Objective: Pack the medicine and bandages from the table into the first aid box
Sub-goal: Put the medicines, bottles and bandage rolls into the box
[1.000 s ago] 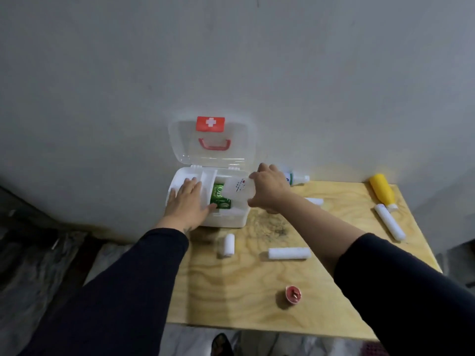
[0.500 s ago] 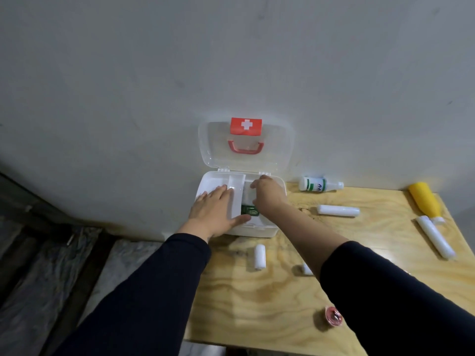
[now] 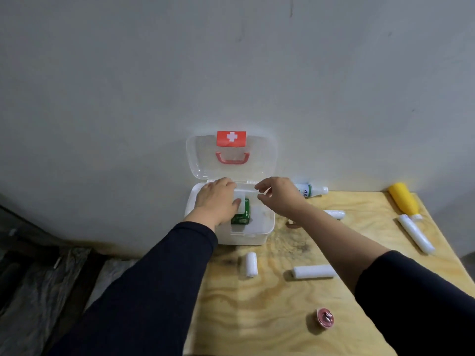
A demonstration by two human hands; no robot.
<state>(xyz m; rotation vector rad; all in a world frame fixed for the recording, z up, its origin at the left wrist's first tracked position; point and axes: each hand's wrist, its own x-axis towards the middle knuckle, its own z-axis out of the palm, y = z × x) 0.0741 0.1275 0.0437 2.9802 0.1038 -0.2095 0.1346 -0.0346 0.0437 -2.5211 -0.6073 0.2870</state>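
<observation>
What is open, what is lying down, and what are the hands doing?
first aid box: open, lid upright
green box: inside first aid box
left hand: flat on the box's left side
right hand: above the box, fingers loosely curled
white bottle: lying down, capped
yellow bottle: lying down
four bandage rolls: on table, unpacked

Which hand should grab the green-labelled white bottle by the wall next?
Right. The right hand hovers open just beside the bottle, while the left hand rests on the first aid box, farther away.

Head-worn camera looks forward and down onto the table [image 3: 270, 317].
</observation>
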